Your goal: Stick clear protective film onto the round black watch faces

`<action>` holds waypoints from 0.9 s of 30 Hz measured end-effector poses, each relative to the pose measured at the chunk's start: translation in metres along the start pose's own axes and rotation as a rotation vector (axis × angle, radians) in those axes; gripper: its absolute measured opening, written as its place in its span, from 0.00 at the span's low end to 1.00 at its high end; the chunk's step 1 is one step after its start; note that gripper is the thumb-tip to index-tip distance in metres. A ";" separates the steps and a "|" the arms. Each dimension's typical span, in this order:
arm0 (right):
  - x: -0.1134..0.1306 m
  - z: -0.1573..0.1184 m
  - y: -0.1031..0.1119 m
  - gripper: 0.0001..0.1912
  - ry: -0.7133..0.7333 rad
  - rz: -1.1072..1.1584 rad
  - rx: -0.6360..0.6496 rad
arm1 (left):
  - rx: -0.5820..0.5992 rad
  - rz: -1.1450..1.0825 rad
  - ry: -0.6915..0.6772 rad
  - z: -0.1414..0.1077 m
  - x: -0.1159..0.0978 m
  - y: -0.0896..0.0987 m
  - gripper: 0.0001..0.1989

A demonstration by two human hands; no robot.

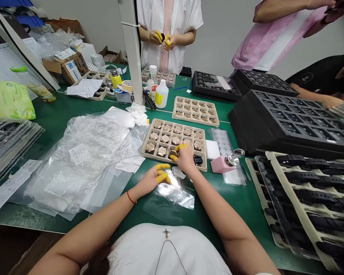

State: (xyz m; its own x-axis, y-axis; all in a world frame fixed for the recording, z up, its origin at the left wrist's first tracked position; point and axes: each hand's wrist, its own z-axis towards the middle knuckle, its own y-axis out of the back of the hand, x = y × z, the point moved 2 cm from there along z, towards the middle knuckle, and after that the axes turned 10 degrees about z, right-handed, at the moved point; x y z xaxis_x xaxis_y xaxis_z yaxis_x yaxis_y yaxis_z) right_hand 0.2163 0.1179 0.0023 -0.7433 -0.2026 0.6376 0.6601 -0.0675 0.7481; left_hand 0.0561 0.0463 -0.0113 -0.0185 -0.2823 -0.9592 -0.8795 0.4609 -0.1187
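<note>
My right hand (185, 157), with yellow finger cots, reaches into a beige compartment tray (204, 149) of round gold-toned watch cases. Its thumb and finger grip a watch case (173, 152) in the front row, which still sits in or just over its compartment. A dark round disc (198, 160) lies in the front right compartment. My left hand (154, 177), also in yellow finger cots, hovers in front of the tray with fingers stretched apart and nothing in them. Below and beside it lies a shiny clear plastic sheet (176, 193).
A second watch case tray (195, 119) lies behind. Right of my tray stand a pink pump bottle (222, 165) and trays of watches with black straps (312, 191). Crumpled plastic bags (86, 164) cover the left. A white post (132, 53) and bottles (161, 94) stand behind; co-workers work opposite.
</note>
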 end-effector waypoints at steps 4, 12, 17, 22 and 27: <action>0.015 -0.031 0.009 0.04 0.053 0.215 0.060 | 0.054 -0.055 0.011 -0.001 -0.005 0.001 0.33; 0.017 -0.079 0.014 0.07 -0.009 0.695 0.217 | 0.067 0.281 -0.112 -0.009 0.000 -0.009 0.37; 0.027 -0.087 0.015 0.10 0.071 0.427 0.180 | 0.095 0.386 -0.165 -0.014 0.004 -0.016 0.40; 0.033 -0.095 0.017 0.08 0.070 0.392 0.142 | 0.109 0.378 -0.233 -0.016 0.001 -0.019 0.37; 0.019 -0.094 0.014 0.09 -0.133 0.643 0.230 | 0.137 0.302 -0.147 -0.018 0.004 -0.020 0.41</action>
State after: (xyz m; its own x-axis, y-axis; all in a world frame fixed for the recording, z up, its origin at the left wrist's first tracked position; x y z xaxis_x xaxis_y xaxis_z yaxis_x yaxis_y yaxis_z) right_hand 0.2213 0.0214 0.0075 -0.2289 -0.0109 0.9734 0.9449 0.2380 0.2248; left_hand 0.0654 0.0207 -0.0076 -0.1906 0.0035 -0.9817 -0.7727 0.6163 0.1522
